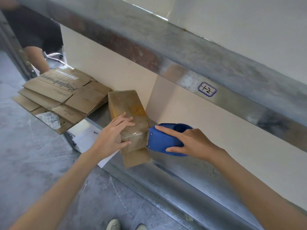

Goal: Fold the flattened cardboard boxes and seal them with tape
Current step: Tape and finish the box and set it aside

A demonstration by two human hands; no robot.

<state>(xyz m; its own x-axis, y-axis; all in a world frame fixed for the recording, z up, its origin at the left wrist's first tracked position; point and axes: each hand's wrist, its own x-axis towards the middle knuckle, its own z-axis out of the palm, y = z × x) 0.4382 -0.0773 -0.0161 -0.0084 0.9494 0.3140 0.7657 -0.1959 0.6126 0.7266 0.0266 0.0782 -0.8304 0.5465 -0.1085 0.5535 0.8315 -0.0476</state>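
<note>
A folded brown cardboard box (131, 113) stands on the metal shelf (166, 176), with clear tape over its near end and a loose flap hanging over the shelf edge. My left hand (114, 133) holds that near end, fingers lying on top and thumb against the side. My right hand (187, 143) grips a blue tape dispenser (164, 138) whose front edge touches the box's right side. A stack of flattened cardboard boxes (61, 97) lies on the shelf to the left.
White paper sheets with a pen (88, 136) lie under the box at the shelf's left part. A metal beam with a "1-2" label (207, 89) runs overhead. Another person's leg (35, 58) stands at far left. My shoes (126, 224) show on the grey floor.
</note>
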